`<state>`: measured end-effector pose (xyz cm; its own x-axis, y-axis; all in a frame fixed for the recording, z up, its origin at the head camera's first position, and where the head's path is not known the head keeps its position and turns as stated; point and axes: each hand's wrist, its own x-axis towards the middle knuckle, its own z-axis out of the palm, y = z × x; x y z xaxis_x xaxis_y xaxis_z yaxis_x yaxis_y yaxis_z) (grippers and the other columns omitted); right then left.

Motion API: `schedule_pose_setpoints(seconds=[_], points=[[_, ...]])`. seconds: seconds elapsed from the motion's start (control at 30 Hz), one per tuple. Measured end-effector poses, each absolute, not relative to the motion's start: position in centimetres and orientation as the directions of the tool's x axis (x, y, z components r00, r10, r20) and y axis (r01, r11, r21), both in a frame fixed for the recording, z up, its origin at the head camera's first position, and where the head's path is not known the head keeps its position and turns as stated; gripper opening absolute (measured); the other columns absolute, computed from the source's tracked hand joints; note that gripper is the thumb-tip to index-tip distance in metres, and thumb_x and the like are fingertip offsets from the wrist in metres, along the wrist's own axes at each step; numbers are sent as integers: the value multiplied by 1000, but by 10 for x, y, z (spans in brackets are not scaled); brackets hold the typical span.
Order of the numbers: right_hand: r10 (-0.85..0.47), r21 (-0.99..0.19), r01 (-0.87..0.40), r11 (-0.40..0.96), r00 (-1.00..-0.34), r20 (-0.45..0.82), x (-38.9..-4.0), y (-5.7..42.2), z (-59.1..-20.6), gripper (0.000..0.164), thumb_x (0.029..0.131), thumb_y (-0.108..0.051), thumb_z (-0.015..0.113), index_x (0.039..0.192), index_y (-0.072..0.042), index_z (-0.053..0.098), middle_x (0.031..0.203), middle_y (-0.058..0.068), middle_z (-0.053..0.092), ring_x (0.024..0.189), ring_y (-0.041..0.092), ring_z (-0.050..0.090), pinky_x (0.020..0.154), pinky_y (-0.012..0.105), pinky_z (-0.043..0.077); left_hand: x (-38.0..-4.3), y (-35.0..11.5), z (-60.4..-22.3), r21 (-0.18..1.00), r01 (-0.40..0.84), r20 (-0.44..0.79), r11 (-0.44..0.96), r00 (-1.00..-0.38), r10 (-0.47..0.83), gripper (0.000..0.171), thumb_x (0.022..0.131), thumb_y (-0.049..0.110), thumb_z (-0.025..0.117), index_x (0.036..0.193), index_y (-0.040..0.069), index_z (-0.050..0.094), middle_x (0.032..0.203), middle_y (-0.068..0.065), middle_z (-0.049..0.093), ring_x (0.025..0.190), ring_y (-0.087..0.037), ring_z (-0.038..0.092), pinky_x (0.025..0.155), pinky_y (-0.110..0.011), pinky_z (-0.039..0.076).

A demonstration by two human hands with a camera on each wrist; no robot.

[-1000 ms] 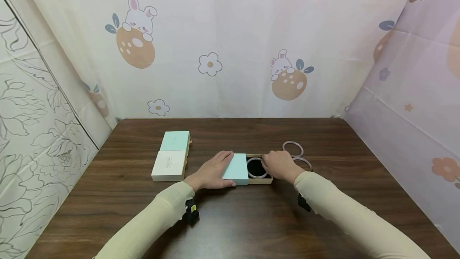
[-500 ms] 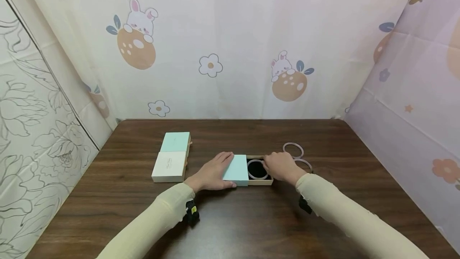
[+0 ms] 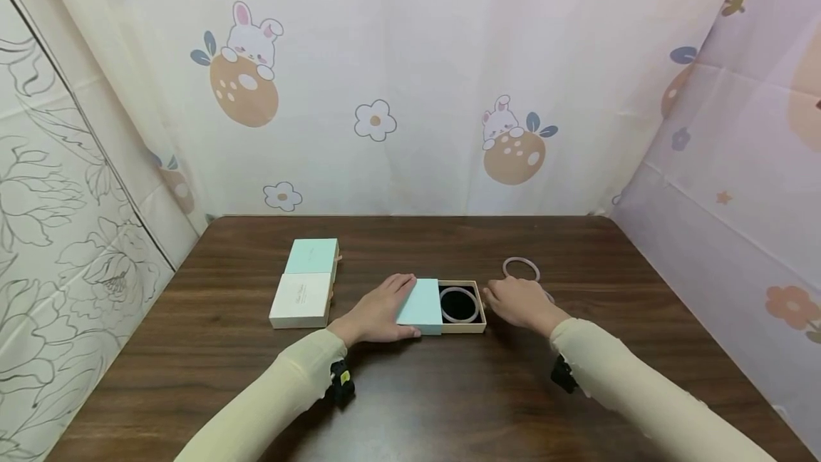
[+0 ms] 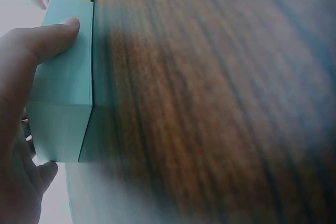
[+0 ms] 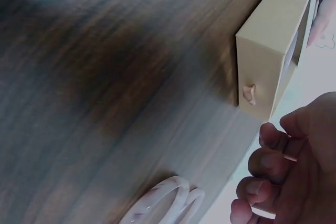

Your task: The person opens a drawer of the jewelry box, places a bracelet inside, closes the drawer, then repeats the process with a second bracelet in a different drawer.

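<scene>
Box sleeve [image 3: 423,304] in mint, grasped by left hand [image 3: 377,314], 1 pale bangle [image 3: 460,321] inside extended drawer [image 3: 465,329], right hand [image 3: 524,303] loosely curled, holding nothing, near 2 more bangles [image 5: 152,198].

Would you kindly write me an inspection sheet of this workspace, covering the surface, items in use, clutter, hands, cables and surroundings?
Surface: dark wood-grain table.
Job's things: mint sleeve with drawer partly out, bangle inside; two loose bangles on the table.
Clutter: white box and mint box, end to end at left.
Hands: left hand grips the sleeve; right hand is near the drawer's end, holding nothing.
Cables: nothing seen.
Surroundings: printed cloth behind and at right; floral panel at left.
</scene>
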<state>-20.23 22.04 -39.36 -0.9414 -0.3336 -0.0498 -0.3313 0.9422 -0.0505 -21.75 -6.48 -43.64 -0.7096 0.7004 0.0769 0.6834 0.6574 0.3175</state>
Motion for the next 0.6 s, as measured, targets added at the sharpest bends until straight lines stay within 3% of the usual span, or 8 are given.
schedule_pose_setpoints(seconds=[0.2, 0.4, 0.6], points=[[-353, -56, -350, 935, -934, -60, -198, 224, -399, 22, 99, -22, 48, 93, -8, 64, 71, 1, 58, 70, 22, 62, 59, 45, 48, -217, -65, -436, 314, 682, 73, 661, -712, 699, 92, 85, 51, 65, 150, -1, 24, 153, -14, 25, 141, -25, 21, 108, -40, 28], [-390, -64, -386, 920, -919, -54, -195, 223, -405, 19, 99, -20, 49, 83, -11, 57, 64, 0, 51, 57, 17, 54, 52, 40, 43, -217, -65, -436, 308, 684, 77, 661, -711, 699, 92, 85, 51, 65, 149, -1, 25, 153, -14, 26, 140, -25, 22, 108, -40, 28], [-385, -87, -381, 921, -922, -40, -195, 219, -412, 18, 97, -19, 50, 81, -13, 53, 62, -1, 50, 56, 16, 52, 49, 40, 41, -218, -65, -436, 308, 684, 74, 662, -710, 700, 93, 85, 52, 64, 150, -1, 24, 153, -14, 26, 141, -24, 21, 108, -39, 28]])
